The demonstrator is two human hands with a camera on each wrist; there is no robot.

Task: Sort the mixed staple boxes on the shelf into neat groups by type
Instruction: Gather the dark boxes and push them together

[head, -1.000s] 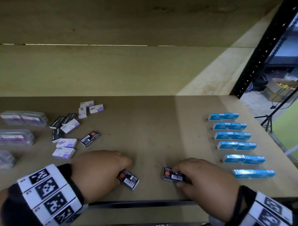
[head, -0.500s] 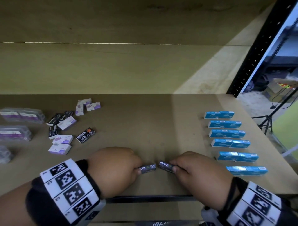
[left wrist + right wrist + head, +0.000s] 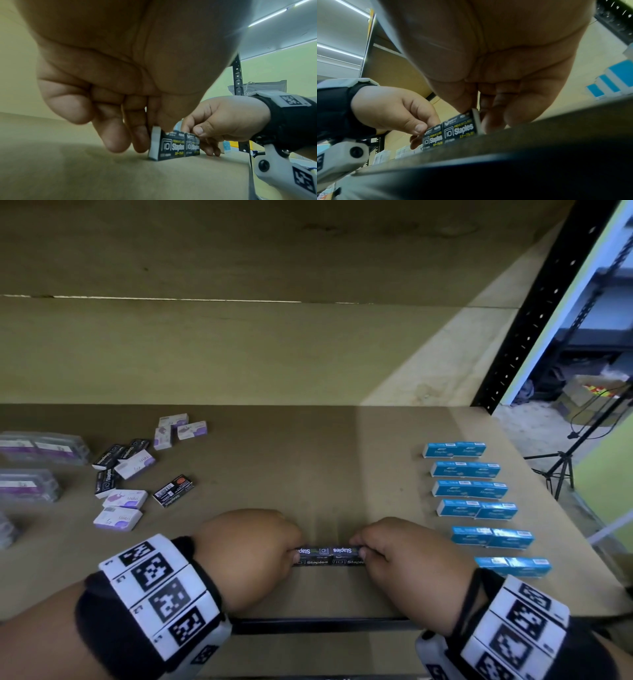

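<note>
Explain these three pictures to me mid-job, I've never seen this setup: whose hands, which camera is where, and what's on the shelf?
No machine: a person's bare hands, with cameras on the head and both wrists. The head view looks down at the shelf. The left hand and right hand each pinch a black staple box, stood on edge, end to end, near the front. The wrist views show the same pair from low down. Right: blue boxes in paired rows. Left: unsorted black and purple-white boxes, plus clear packs.
</note>
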